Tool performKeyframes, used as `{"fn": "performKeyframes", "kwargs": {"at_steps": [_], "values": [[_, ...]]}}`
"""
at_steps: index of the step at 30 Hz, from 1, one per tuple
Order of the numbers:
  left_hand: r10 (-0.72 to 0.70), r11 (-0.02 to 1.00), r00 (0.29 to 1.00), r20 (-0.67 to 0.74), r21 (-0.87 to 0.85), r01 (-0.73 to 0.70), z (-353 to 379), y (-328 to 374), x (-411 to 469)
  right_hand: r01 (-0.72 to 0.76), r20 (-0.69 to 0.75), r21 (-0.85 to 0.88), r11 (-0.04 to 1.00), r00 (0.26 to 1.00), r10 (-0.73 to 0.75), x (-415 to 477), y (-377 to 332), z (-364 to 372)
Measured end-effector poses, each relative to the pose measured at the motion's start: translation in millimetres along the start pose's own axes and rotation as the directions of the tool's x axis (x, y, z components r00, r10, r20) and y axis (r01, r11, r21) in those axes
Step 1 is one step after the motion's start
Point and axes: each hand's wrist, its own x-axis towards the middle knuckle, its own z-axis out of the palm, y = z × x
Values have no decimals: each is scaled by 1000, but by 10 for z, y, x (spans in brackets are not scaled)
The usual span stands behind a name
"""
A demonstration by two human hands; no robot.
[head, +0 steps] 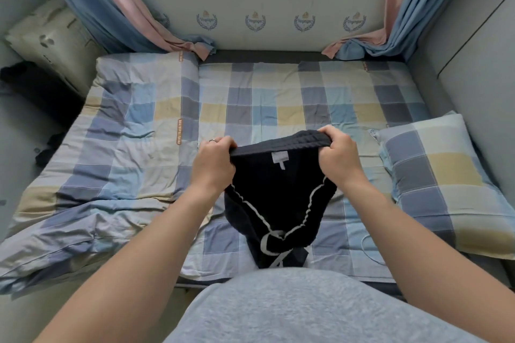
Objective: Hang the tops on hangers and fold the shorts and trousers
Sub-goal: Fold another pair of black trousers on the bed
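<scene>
Both forearms reached fwd over the checked bed sheet (278, 97), wrists about level, backs of hands toward the camera. L hand (213, 164) and R hand (338, 155) each had fingers curled tight round one end of the ribbed waistband (281, 142) of the black shorts (278, 197), band pulled taut btw them w/ white label (279, 159) showing inside. Shorts hung from that grip over the bed's near edge, btw rumpled duvet (111, 147) at left and checked pillow (446, 175) at right; couldn't tell if the lower end touched the sheet.
</scene>
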Motion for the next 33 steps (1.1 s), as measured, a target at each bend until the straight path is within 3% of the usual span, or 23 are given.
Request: {"fn": "performKeyframes", "kwargs": {"at_steps": [3,6,10,11,13,15,16,19,22,24,26,30,33], "values": [[-165,984,986,33,80,162,211,-271,-23,-51,-63,-117,992,997,43,115,213,-195],[-356,933,928,108,103,346,283,-510,-62,-137,-103,-285,949,988,112,170,611,-397],[-493,866,834,247,46,498,263,-669,-62,-267,-81,-515,814,961,263,64,1064,-454],[-515,843,815,267,-17,538,287,-686,-45,-336,-99,-483,809,938,331,46,1118,-423],[-594,712,736,325,-212,669,344,-657,-36,-573,-85,-139,807,819,567,33,1106,-324],[-646,569,659,386,-333,752,378,-633,-59,-758,126,252,602,643,756,13,1066,-214],[-649,533,638,413,-351,770,379,-634,-74,-794,214,335,507,589,780,-2,1065,-188],[-624,433,586,517,-395,810,369,-707,-136,-841,331,359,404,519,788,-1,1077,-223],[-489,397,621,613,-477,784,313,-788,-187,-867,414,289,405,495,764,41,1073,-341],[-401,445,687,606,-526,724,250,-797,-145,-848,444,311,430,529,723,115,1019,-432],[-335,481,755,563,-587,651,126,-730,-48,-778,441,352,521,629,641,242,903,-535],[-166,578,911,378,-710,401,-312,-477,363,-513,334,469,719,857,394,636,408,-838],[-65,654,978,197,-732,191,-779,-190,752,-270,177,483,833,962,210,975,-108,-1130]]}}
